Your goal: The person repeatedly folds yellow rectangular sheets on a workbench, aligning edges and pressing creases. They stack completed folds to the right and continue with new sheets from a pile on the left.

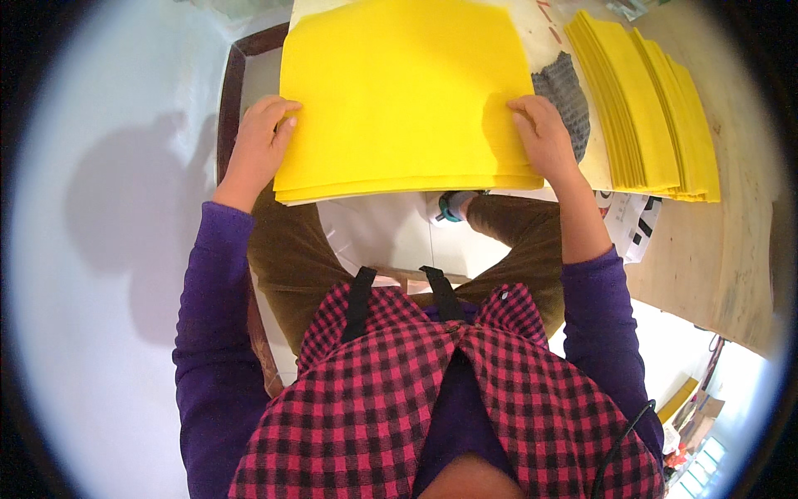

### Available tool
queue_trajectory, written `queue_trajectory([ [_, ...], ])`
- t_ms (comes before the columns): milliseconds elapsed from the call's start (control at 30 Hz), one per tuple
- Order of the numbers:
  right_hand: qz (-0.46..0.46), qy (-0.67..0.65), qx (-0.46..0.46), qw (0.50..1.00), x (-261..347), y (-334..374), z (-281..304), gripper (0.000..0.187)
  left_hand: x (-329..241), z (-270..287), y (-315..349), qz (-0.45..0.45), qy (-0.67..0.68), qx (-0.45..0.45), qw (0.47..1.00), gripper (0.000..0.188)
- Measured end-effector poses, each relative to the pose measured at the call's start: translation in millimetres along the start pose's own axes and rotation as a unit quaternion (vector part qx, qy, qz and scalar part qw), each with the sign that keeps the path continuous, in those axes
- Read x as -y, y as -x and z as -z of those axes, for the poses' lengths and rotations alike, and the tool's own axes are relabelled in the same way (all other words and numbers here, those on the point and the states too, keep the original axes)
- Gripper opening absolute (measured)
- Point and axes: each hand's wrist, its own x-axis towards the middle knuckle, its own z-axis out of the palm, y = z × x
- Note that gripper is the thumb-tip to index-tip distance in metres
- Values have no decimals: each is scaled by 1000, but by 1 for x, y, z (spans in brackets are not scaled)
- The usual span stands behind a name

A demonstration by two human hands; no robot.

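A stack of large yellow cloth sheets (407,100), felt-like and with several layered edges along its near side, lies in front of me. At its left edge my left hand (264,141) is closed, thumb and fingertips on the yellow cloth. My right hand (544,137) is curled on the right edge in the same way, its fingertips over the cloth. The top sheet lies flat between them. How many layers the fingers take in cannot be told.
Folded yellow cloths (623,108) stand piled at the right on a wooden tabletop (698,258). A dark grey cloth scrap (567,96) lies between them and the stack. On the left are a white wall (100,274) and a dark wooden frame (229,108). My knees are beneath the stack.
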Motion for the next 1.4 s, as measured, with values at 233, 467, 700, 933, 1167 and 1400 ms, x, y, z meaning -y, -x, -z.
queue_trajectory([
  [233, -14, -10, 8, 1000, 5, 23, 11, 18, -8, 11, 25, 24, 60, 15, 998, 15],
  [467, -43, -55, -22, 997, -11, 0, 2, 20, 6, 4, 3, 28, 60, 12, 998, 17],
  [700, -239, -170, -35, 955, -22, 45, 28, 27, -13, 15, 23, 18, 29, -4, 999, 25],
  [933, -266, -195, -105, 938, -14, 89, 17, 24, -38, 10, 13, 20, 11, 69, 997, 36],
  [1167, -239, -217, -104, 941, -12, 86, 21, 20, -50, -2, 10, 29, 0, 91, 995, 37],
  [1400, -240, -259, -121, 928, -12, 77, 22, 18, -49, 1, 9, 46, 0, 98, 994, 39],
])
